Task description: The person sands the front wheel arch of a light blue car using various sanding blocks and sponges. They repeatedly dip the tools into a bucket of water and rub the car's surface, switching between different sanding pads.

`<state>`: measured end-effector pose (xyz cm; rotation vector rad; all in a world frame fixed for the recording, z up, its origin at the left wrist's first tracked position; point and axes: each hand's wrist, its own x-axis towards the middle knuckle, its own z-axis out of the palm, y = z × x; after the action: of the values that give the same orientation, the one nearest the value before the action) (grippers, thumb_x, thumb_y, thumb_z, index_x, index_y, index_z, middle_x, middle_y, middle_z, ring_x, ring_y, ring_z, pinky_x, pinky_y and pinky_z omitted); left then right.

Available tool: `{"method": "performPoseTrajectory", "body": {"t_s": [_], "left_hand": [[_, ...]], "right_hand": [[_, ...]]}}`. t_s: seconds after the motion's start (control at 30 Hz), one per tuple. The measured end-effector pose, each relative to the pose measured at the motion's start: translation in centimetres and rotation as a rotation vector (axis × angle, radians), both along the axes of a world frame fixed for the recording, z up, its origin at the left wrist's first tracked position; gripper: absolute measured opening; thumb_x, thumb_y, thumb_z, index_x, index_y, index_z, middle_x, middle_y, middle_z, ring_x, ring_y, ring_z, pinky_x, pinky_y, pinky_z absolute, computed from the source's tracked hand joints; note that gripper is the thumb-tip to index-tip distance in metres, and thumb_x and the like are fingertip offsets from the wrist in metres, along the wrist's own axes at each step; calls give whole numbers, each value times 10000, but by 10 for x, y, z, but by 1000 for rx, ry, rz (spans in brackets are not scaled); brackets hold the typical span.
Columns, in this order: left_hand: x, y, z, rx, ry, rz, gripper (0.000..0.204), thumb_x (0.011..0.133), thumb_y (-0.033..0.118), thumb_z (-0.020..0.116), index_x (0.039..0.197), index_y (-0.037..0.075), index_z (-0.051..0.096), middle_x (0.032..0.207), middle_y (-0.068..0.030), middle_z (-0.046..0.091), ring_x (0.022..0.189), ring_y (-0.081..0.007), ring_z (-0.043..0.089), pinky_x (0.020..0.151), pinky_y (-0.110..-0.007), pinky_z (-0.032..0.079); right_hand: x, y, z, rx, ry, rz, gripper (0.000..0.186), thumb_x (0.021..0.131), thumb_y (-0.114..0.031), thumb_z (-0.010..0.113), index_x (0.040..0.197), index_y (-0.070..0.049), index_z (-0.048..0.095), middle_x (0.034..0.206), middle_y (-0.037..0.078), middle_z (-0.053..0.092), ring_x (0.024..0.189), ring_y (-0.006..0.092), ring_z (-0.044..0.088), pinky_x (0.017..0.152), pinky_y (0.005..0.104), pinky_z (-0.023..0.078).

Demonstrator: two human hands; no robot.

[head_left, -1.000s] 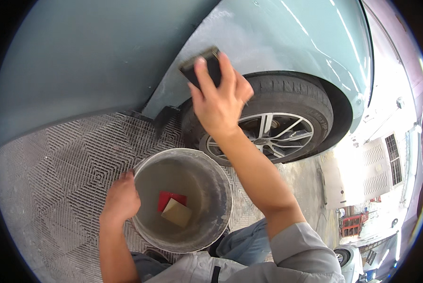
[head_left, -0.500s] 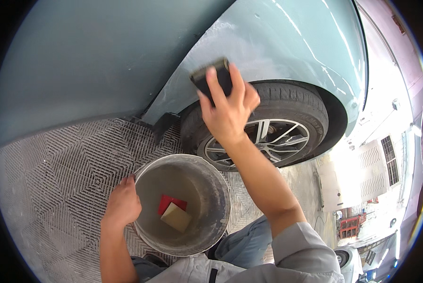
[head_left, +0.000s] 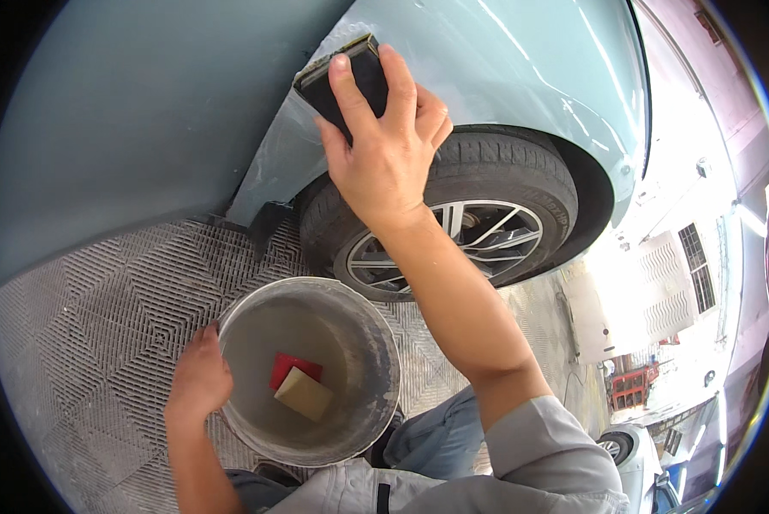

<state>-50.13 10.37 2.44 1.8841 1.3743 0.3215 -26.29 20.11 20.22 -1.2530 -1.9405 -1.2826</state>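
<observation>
My right hand (head_left: 390,167) grips a black sanding block (head_left: 340,84) by its sides, fingers and thumb spread over it. The block lies against the pale blue-green fender (head_left: 504,77), close to the gap beside the door. Dull, whitish scuffing shows on the paint around it; the block's working face is hidden. Down on the left, my left hand (head_left: 200,377) is closed on the rim of a grey bucket (head_left: 376,364). Inside it, a tan pad (head_left: 304,395) overlaps a red one (head_left: 286,367) in cloudy water.
Below the fender stands the car's wheel (head_left: 453,236), with a dark mud flap (head_left: 269,224) at its left. The door (head_left: 144,111) fills the upper left. Grey ribbed floor tiles (head_left: 101,343) lie under the bucket. Another car (head_left: 637,454) is at the far lower right.
My right hand has slid the sanding block up and leftward over the fender, toward the door gap. My left hand keeps its grip on the bucket rim. The whole view has shifted slightly.
</observation>
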Motion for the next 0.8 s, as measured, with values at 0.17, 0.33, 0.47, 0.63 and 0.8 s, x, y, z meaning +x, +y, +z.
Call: {"method": "performPoseTrajectory", "body": {"t_s": [0.17, 0.33, 0.47, 0.63, 0.8], "left_hand": [[-1, 0, 1, -40, 5, 4, 520, 822, 12, 492, 1325, -90, 408, 1223, -265, 527, 1076, -404, 556, 941, -454, 454], [-1, -1, 1, -1, 12, -12, 525, 808, -6, 496, 1318, -99, 410, 1211, -274, 538, 1053, -417, 568, 926, -460, 462], [-2, -1, -1, -27, -20, 12, 530, 805, -10, 498, 1321, -100, 413, 1227, -278, 536, 1069, -428, 565, 930, -464, 460], [-1, -1, -2, 33, 15, 0, 510, 809, -9, 491, 1306, -99, 423, 1226, -276, 537, 1080, -418, 564, 936, -458, 459], [0, 0, -1, -15, -6, -2, 481, 814, -7, 468, 1287, -92, 442, 1219, -283, 540, 1095, -420, 555, 950, -450, 452]], "right_hand": [[19, -7, 2, -11, 78, -42, 517, 681, -224, 769, 1184, -189, 656, 1339, 137, 482, 1049, 315, 469, 904, 419, 355], [15, 5, 17, 99, 60, 40, 563, 686, -232, 786, 1228, -209, 639, 1360, 162, 450, 1043, 363, 460, 930, 437, 354], [27, -4, 20, 185, 21, 82, 599, 665, -221, 801, 1240, -174, 639, 1366, 186, 447, 1033, 352, 468, 931, 425, 355], [17, 2, 31, 126, 66, 4, 592, 664, -212, 805, 1233, -174, 646, 1342, 190, 461, 992, 347, 472, 908, 425, 359], [34, -5, 29, 180, 60, 98, 543, 678, -244, 778, 1204, -205, 652, 1363, 178, 451, 1009, 334, 476, 908, 429, 350]]}}
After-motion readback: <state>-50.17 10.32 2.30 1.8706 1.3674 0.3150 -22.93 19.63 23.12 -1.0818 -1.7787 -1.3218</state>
